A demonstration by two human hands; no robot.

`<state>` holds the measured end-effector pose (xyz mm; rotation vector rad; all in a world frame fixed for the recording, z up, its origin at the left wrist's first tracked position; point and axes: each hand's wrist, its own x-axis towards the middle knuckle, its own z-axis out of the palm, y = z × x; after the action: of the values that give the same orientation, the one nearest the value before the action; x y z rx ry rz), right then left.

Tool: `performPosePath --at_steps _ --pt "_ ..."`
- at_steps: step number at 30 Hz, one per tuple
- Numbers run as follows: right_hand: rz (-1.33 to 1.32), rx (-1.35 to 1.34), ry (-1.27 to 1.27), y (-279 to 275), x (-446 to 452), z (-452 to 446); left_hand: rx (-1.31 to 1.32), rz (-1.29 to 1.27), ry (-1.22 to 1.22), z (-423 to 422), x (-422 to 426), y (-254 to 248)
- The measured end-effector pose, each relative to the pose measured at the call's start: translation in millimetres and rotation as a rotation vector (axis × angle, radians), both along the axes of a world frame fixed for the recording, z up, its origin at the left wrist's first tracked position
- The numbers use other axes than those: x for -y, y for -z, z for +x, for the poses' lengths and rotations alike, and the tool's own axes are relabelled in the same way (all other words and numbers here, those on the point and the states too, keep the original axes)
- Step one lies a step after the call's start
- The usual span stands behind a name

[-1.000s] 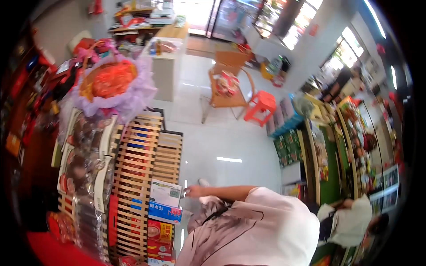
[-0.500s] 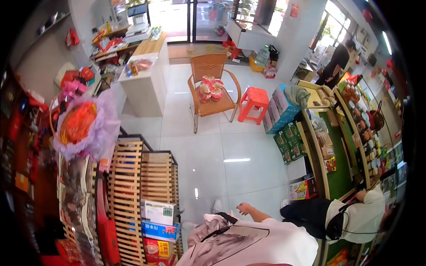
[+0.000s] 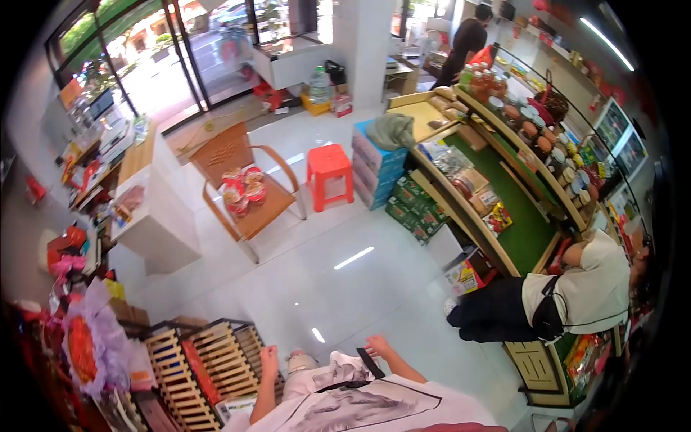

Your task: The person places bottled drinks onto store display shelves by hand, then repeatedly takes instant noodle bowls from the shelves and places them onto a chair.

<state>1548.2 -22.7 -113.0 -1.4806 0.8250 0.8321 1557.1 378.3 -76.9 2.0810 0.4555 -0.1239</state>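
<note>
My left hand (image 3: 268, 358) is raised at the lower middle, beside the slatted wooden rack (image 3: 227, 353). Its fingers look curled in, with nothing visible in them. My right hand (image 3: 376, 345) is held in front of my body, close to a black strap (image 3: 371, 363) lying over my pale printed shirt (image 3: 360, 399). The fingers of that hand are spread, and it appears to hold nothing. Ahead is a brown woven armchair (image 3: 277, 209) with red-and-white packaged items (image 3: 243, 191) on its seat. A red plastic stool (image 3: 330, 175) stands to its right.
On the right, a tiered display shelf (image 3: 529, 241) carries jars (image 3: 547, 140) and packets. A person in a pale top (image 3: 576, 281) bends over it; another person in black (image 3: 464, 47) stands farther back. Green boxes (image 3: 416, 209) are stacked on the floor. A white counter (image 3: 155, 223) stands at left.
My view has swung to the right and tilted, so the chair and stool sit farther left. My left hand has come into view. My right hand remains in front of me.
</note>
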Motion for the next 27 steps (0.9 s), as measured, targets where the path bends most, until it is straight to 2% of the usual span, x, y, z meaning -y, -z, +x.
performPosePath --at_steps 2,4,7,9,11,12,13,14,15,16,17,19,20,22,23,24,25,26,27 --pt "0.013 -0.051 0.084 -3.8 1.2 14.0 -0.094 -0.092 -0.001 25.4 -5.4 21.6" --pt "0.020 -0.068 0.110 -4.1 -1.8 37.6 -0.068 0.157 0.021 43.5 -8.6 18.8" --pt "0.024 -0.025 0.122 3.6 -13.8 87.8 -0.222 0.138 0.082 66.5 -31.8 39.8" --pt "-0.016 -0.024 0.115 2.8 -28.1 135.2 -0.292 0.039 0.014 74.1 -56.7 82.6" --pt "-0.044 -0.034 0.106 8.7 -50.5 180.2 -0.593 -0.098 0.068 102.2 -66.9 36.7" --pt "-0.067 -0.039 0.078 11.3 -60.9 201.2 -0.601 -0.097 0.078 106.9 -73.5 39.5" --pt "-0.095 -0.035 0.051 8.4 -70.7 229.0 -0.347 0.233 0.134 110.7 -81.5 59.0" --pt "-0.115 -0.042 0.053 3.5 -80.3 249.4 -0.352 0.226 0.204 126.4 -91.7 63.8" --pt "-0.152 -0.033 -0.060 -0.4 -91.9 267.1 -0.354 0.218 0.273 141.0 -102.6 70.2" --pt "-0.180 -0.020 -0.180 -4.2 -102.1 288.8 -0.455 0.055 0.346 170.2 -128.4 81.1" --pt "-0.191 -0.025 -0.197 -5.1 -107.4 314.7 -0.567 -0.102 0.409 199.4 -153.9 90.6" --pt "-0.130 0.155 -0.380 5.7 -126.2 354.9 -0.561 -0.393 0.087 236.0 -161.9 107.3" --pt "-0.159 0.132 -0.384 11.6 -134.3 376.6 -0.553 -0.675 -0.300 263.1 -163.6 111.8" --pt "-0.185 0.091 -0.420 4.9 -150.9 420.6 -0.530 -0.501 -0.279 316.9 -171.5 116.0" --pt "-0.187 0.074 -0.455 -3.0 -156.8 444.9 -0.469 -0.423 -0.276 345.5 -174.1 137.1" --pt "-0.226 0.066 -0.521 -3.2 -161.3 469.7 -0.494 -0.430 -0.171 372.2 -181.8 152.5" --pt "-0.261 0.054 -0.599 -1.3 -166.4 493.9 -0.549 -0.442 -0.181 398.6 -183.3 160.2" --pt "-0.226 0.045 -0.636 -2.8 -170.5 519.3 -0.541 -0.478 -0.171 423.5 -181.3 159.5" --pt "-0.182 0.055 -0.632 -4.2 -174.8 543.3 -0.452 -0.554 -0.285 444.6 -167.6 135.8"
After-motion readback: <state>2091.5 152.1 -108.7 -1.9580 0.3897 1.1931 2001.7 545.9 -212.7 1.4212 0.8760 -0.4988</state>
